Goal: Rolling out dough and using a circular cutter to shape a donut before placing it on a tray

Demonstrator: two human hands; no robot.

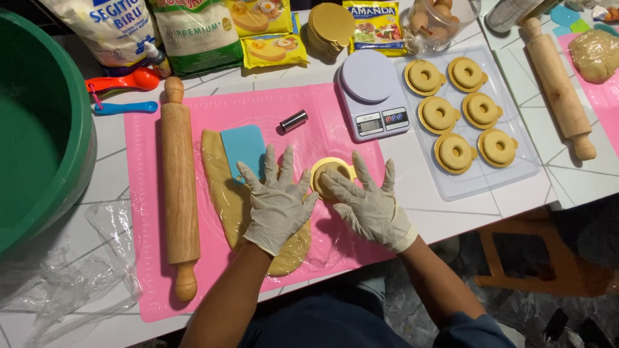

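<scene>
Gloved left hand (277, 205) and right hand (369, 205), fingers spread wide, press a dough round (331, 173) onto its gold card disc (317, 169) at the pink mat's (213, 109) right; even fingertip pressure would likely keep it centred.

Bright, even overhead light gives soft short shadows beside the rolling pin (179, 187) and mild glare on the crumpled plastic wrap (77, 277), with sharp focus centrally and slight wide-angle bending at the edges.
</scene>
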